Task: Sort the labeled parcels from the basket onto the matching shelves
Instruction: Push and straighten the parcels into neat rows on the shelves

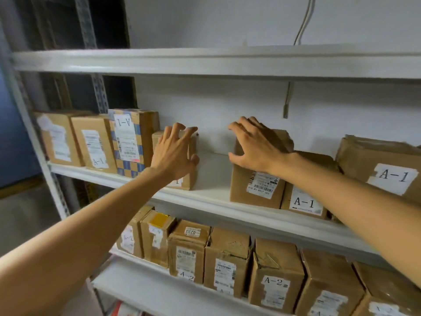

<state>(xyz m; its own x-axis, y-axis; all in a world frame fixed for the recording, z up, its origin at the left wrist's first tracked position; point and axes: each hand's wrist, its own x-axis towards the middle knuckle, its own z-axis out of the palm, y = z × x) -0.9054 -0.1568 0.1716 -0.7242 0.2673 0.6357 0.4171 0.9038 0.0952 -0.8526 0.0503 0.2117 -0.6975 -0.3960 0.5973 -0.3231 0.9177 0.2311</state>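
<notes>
**A:** Where is the left hand (175, 153)?

**B:** Laid against the front of a small parcel (192, 179) on the A-1 shelf (205, 199). Its fingers (169, 135) are splayed wide and a little bent. The tips reach the parcel's top edge and the thumb lies at its right edge. They touch the parcel but are not closed round it.

**A:** And the right hand (255, 147)?

**B:** Its palm rests on the top front corner of a barcode parcel (241, 190) on the same shelf. Those fingers (237, 127) are spread too. The forefinger and thumb stick out past the parcel's left edge and pinch nothing.

**A:** What lies between the 2 sets of fingers?

**B:** A bare strip of shelf board, with the white wall (216, 106) behind it. The 2 parcels stand apart, 1 on each side of the gap.

**A:** What is to the left of the left fingers?

**B:** A blue-checked parcel (129, 142) stands just beside the small one, and its A-1 label is upside down. 2 more brown parcels stand further left. The nearer is marked A-1, and the farther one's label is too blurred to read.

**A:** And right of the right fingers?

**B:** A low parcel (303, 201) labelled A-1 touches the barcode parcel, partly under the forearm. A crumpled larger one (382, 163), also A-1, comes after it.

**A:** Below the fingers?

**B:** The next shelf down holds a row of brown boxes, several marked A-2 (275, 281).
</notes>
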